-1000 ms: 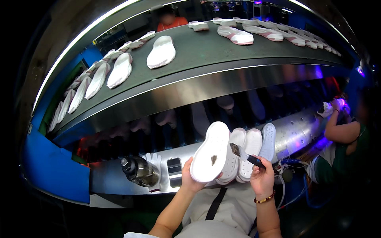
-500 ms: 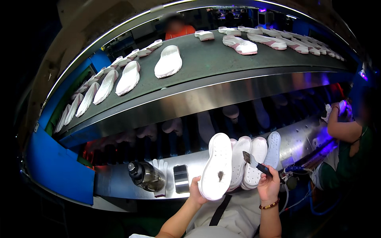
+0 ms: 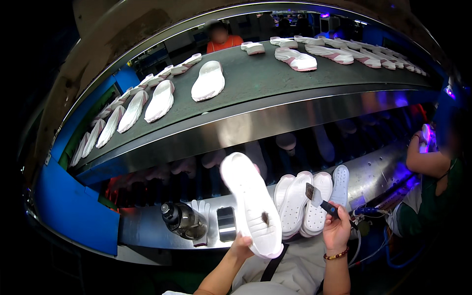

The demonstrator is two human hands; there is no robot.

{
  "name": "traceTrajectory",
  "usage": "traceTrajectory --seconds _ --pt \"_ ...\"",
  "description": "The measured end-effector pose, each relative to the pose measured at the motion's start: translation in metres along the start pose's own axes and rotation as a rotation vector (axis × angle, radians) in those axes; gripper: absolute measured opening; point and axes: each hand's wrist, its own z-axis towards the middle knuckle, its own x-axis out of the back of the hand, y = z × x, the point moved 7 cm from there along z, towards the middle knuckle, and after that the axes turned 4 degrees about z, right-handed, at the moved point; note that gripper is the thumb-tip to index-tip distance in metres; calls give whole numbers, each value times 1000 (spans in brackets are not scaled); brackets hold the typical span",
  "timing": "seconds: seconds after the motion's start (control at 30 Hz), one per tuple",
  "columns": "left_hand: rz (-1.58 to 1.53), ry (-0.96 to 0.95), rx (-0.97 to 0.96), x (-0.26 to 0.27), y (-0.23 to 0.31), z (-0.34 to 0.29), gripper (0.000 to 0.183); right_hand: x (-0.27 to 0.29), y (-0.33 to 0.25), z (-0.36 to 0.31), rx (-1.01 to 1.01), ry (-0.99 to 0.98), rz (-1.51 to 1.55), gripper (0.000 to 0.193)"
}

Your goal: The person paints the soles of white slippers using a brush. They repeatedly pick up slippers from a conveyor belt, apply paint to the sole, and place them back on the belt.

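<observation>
My left hand [image 3: 243, 246] grips the heel end of a white shoe sole [image 3: 248, 196], raised and tilted with its long face up. A small dark, feathery patch shows on that face; what it is I cannot tell. In my right hand [image 3: 337, 231] is a flat brush [image 3: 324, 204] with a black handle, its dark bristles pointing up and left, apart from the raised sole. Behind the brush, several white soles with small holes [image 3: 296, 204] lean together on the metal ledge, and a bluish-white sole [image 3: 340, 182] stands at their right.
A dark bottle [image 3: 184, 221], a pale glove [image 3: 202, 211] and a phone-like dark rectangle [image 3: 225, 223] lie on the metal ledge [image 3: 137, 226]. Beyond, a green belt [image 3: 246, 73] carries rows of white-and-pink soles. A co-worker's arm [image 3: 427, 155] is at the right, another person behind the belt.
My left hand has swung the sole's far end up and left, away from the leaning soles. The brush has shifted slightly right. Soles on the belt have moved slightly.
</observation>
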Motion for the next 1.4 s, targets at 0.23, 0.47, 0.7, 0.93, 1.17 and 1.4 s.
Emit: traceTrajectory --seconds 0.23,0.47,0.7,0.93,1.17,1.4 --pt "951 435 -843 -9 83 -8 79 -79 -52 -20 599 -547 -247 33" --pt "1693 1032 -1663 -68 175 -41 101 -120 -87 -56 1209 -676 -478 36" --pt "1511 1106 -1637 -84 181 -39 100 -126 -92 -57 1235 -705 -433 35" --pt "1380 1024 -1751 -84 177 -40 97 -124 -97 -57 1235 -709 -466 35" --pt "1347 998 -1750 -81 175 -38 96 -128 -99 -57 1215 -726 -485 35" --pt "1333 971 -1768 -79 172 -37 94 -125 -102 -55 1209 -719 -487 34"
